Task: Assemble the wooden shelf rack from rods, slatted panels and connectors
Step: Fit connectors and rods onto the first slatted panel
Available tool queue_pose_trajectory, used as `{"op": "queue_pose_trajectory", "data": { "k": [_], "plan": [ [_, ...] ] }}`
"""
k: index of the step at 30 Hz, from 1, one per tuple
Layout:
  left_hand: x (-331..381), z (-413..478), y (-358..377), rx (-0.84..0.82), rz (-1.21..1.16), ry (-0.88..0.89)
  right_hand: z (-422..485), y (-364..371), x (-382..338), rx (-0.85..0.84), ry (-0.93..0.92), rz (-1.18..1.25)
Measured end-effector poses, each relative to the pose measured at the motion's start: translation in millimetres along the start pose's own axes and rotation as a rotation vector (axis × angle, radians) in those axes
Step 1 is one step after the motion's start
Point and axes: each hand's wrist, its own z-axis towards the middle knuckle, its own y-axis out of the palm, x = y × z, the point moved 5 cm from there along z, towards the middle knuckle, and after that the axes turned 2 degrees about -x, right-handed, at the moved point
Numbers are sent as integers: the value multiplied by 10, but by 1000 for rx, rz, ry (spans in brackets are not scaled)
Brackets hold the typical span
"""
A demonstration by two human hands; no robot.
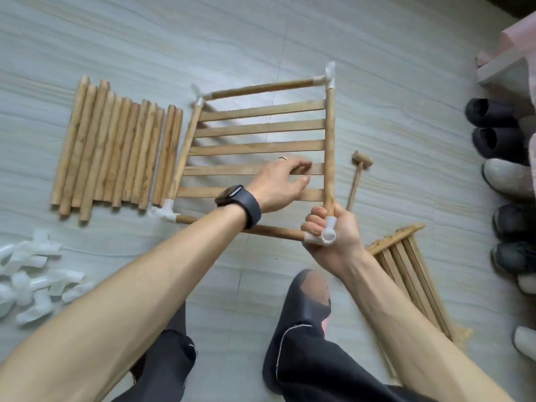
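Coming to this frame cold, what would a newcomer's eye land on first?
The half-built frame mid-floor: a slatted panel edged by rods, the left hand holding one slat and the right hand gripping the near-right corner connector. Then the row of loose rods to its left, the heap of white connectors at lower left, and a small wooden mallet just right of it.

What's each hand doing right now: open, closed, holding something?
Left hand: pinches a slat of the framed panel.
Right hand: grips the corner connector at the frame's near corner.
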Motion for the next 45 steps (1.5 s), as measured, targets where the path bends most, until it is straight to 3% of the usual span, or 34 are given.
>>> {"op": "queue_pose_trajectory", "data": {
  "k": [8, 14, 22, 33, 38, 42, 45],
  "plan": [
    [-352, 24, 50, 161, 385, 33, 27, -94, -72, -3, -211, -278],
    [-226, 325, 198, 200, 164, 23, -228, -97, -254, -94, -133, -186],
    [-235, 315, 441, 236, 30, 19, -272, -281, -286, 126, -180, -267],
    [-147, 259, 498, 173, -89, 22, -311, -361, -377, 182, -290, -398],
    [-96, 310, 384, 221, -187, 78, -208, -346, -644, 63, -245, -389],
    [-363, 219, 413, 57, 269, 143, 75, -567, -813, 129, -236, -390],
    [-963, -26, 438, -156, 683, 43, 360, -890, -879, 230, -173, -450]
  ]
}}
